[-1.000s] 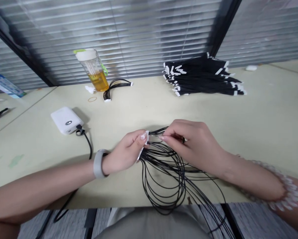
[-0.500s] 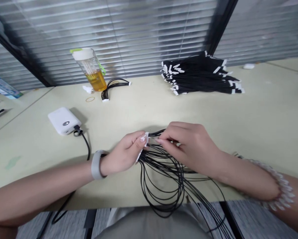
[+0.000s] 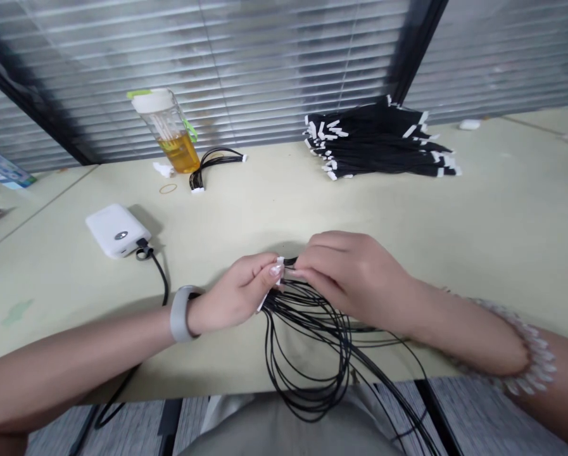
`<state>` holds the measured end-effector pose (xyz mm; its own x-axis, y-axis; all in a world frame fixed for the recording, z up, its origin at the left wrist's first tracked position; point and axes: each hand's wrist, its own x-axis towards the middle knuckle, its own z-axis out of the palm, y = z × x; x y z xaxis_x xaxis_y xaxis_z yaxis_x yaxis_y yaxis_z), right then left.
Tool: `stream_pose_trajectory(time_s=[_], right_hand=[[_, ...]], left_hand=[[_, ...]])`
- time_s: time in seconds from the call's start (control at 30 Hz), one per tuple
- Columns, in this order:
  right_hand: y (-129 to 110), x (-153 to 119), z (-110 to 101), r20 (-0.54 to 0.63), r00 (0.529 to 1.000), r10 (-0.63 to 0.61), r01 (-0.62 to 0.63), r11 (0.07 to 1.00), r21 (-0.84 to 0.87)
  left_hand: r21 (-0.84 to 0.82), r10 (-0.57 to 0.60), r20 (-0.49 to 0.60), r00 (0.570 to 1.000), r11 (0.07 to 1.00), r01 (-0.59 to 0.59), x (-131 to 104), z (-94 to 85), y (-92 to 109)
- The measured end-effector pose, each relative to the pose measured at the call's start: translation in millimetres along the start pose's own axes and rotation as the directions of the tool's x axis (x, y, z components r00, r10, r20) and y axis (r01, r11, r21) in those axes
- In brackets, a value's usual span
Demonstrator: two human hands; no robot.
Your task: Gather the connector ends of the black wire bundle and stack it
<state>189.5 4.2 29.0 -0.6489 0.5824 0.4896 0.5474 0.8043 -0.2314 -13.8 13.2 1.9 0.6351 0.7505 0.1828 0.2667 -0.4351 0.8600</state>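
My left hand (image 3: 236, 291) is closed, its thumb pressing on a white connector (image 3: 280, 261). A second white connector edge shows just below the thumb. From the connectors a bundle of thin black wires (image 3: 312, 310) fans to the right, loops down past the table edge and spreads over my lap. My right hand (image 3: 354, 272) is pinched close to the connector's right side, thumb and forefinger together on a wire end; the tip itself is too small to make out clearly. Some wires pass behind the right hand's fingers.
A pile of black wire harnesses (image 3: 378, 142) with white ends lies at the back. Left of it are a short wire harness (image 3: 217, 161), a rubber band (image 3: 168, 189) and a bottle of amber liquid (image 3: 179, 152). A white power bank (image 3: 117, 229) with a black cable lies at left.
My right hand has moved left, bringing its pinched fingertips closer to the connector. My left hand keeps its hold. The whole view has shifted slightly.
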Motion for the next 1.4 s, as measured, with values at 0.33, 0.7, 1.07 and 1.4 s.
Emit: stream_pose_trajectory(time_s=[0.33,0.7,1.07,1.4], right_hand=[[37,3,-13,0.107,0.994,0.003,-0.025,0.979,0.202],[12,-5,-6,-0.120,0.984,0.129,-0.172,0.857,-0.485],[1,0,-19,0.358,0.868,0.343,-0.373,0.928,0.018],[-7,-2,-4,0.403,0.904,0.140,-0.313,0.859,0.405]], left_hand=[[-0.165,-0.116,-0.051,0.992,0.981,0.106,1,-1.9,-6],[-0.288,-0.180,-0.144,0.973,0.948,0.132,-1,3.1,-9],[-0.265,-0.189,-0.170,0.967,0.954,0.140,-3,2.6,-8],[-0.111,-0.107,-0.220,0.970,0.990,0.084,-3,3.6,0]])
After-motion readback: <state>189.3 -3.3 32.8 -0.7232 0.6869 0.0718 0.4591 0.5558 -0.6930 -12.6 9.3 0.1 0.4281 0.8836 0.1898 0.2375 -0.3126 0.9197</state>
